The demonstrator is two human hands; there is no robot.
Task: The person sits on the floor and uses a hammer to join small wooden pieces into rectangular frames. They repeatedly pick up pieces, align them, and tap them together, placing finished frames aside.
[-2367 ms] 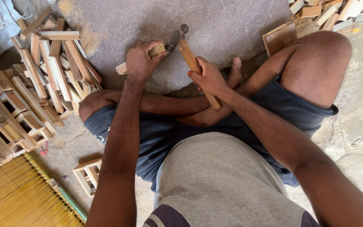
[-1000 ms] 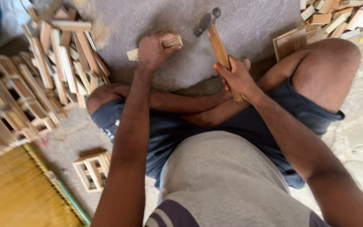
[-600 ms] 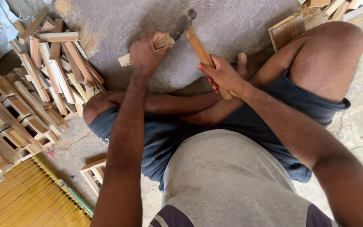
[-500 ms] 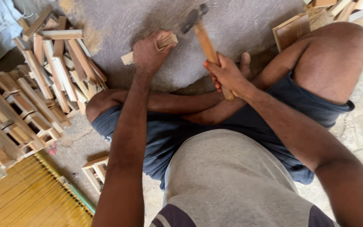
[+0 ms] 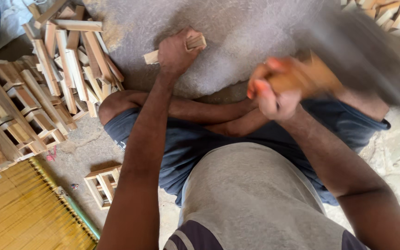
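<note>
- A wood strip point(image 5: 174, 48) is pinned on the stone slab point(image 5: 255, 32) by the closed left hand point(image 5: 176, 52), its long axis running left-right.
- A blurred hammer handle point(image 5: 297, 78) is gripped in the closed right hand point(image 5: 274, 90), nearer the body, to the strip's right.

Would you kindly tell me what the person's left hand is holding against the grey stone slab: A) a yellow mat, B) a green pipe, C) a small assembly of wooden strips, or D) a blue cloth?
C: the left hand is closed around a small piece made of pale wooden strips, pressing it down on the grey stone slab.
</note>
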